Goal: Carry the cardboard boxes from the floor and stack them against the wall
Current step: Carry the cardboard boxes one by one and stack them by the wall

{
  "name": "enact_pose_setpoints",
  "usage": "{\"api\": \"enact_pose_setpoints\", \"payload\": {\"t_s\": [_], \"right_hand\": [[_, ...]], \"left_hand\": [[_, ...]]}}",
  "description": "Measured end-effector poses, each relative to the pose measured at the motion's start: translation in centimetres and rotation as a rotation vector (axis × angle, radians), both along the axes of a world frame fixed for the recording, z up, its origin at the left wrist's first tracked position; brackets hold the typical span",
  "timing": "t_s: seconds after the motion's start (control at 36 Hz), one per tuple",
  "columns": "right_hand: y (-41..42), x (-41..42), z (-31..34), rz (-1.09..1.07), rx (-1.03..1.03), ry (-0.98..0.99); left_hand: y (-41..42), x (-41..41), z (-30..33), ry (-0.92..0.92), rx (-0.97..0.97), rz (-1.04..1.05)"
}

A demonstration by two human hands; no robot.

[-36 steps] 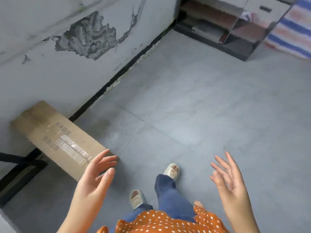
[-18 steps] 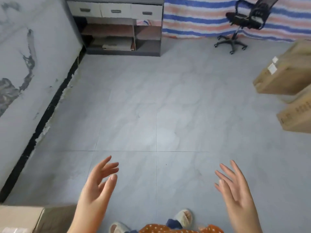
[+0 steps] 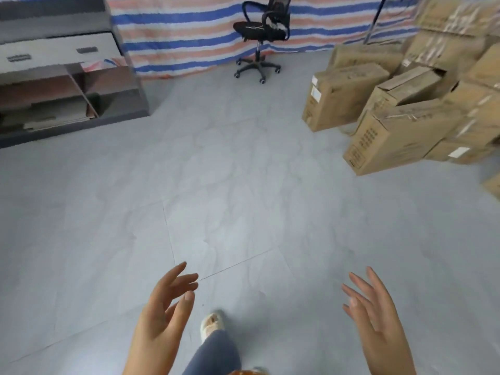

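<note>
Cardboard boxes (image 3: 400, 136) are lying in a loose heap on the grey floor (image 3: 243, 198) at the right of the room, some tipped against one another, one carton (image 3: 342, 100) standing a little apart at the heap's near-left edge. A person is facing them with both hands raised and holding nothing: the left hand (image 3: 165, 312) is hanging released, fingers spread and lightly bent, and the right hand (image 3: 376, 318) is likewise relaxed, palm turned inward. One slippered foot (image 3: 211, 323) is stepping forward, so the step in hand appears to be the empty-handed walk to fetch a box (the heap is well apart from the hands). The next move probably calls for crossing the floor, bending, and getting both palms on opposite sides of a reachable carton.

Most boxes look closed; one near the middle (image 3: 414, 86) is showing a loose flap, its contents hidden. At far left a grey cabinet (image 3: 67, 85) is holding flat sheets on its open shelves. A black office chair (image 3: 259, 36) is standing before a striped tarpaulin (image 3: 176, 36).
</note>
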State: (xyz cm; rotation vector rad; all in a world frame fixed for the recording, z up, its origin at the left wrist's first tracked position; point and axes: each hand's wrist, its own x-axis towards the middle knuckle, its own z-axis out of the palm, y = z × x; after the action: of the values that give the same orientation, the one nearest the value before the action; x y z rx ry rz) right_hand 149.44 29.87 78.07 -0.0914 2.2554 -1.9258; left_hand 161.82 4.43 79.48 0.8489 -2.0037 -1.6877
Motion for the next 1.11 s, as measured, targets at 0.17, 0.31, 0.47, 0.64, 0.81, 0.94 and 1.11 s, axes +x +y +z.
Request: {"api": "enact_pose_setpoints", "payload": {"t_s": [0.17,0.31,0.47,0.64,0.81,0.94,1.11], "right_hand": [[0.6,-7.9,-1.6,-0.123,-0.023,-0.044],[-0.8,-15.9,-2.0,-0.219,-0.005,-0.018],[-2.8,-26.5,-0.8,-0.357,0.01,0.024],[-3.5,-34.1,-0.6,-0.445,0.016,-0.01],[-2.5,-41.4,-1.2,-0.511,0.029,-0.049],[-0.1,-50.4,-2.0,-0.534,0.02,-0.067],[4.3,-62.9,0.0,-0.533,0.046,-0.012]], "left_hand": [[-1.1,-10.5,-0.4,-0.02,-0.023,-0.132],[-3.3,-21.9,-0.4,-0.015,-0.03,-0.236],[-6.3,-35.8,1.9,0.007,-0.022,-0.312],[-7.2,-46.5,2.2,-0.024,-0.01,-0.402],[-6.3,-55.2,0.9,-0.075,-0.013,-0.455],[-4.1,-64.4,0.0,-0.08,-0.033,-0.475],[0.1,-76.6,1.2,-0.029,-0.018,-0.447]]}}
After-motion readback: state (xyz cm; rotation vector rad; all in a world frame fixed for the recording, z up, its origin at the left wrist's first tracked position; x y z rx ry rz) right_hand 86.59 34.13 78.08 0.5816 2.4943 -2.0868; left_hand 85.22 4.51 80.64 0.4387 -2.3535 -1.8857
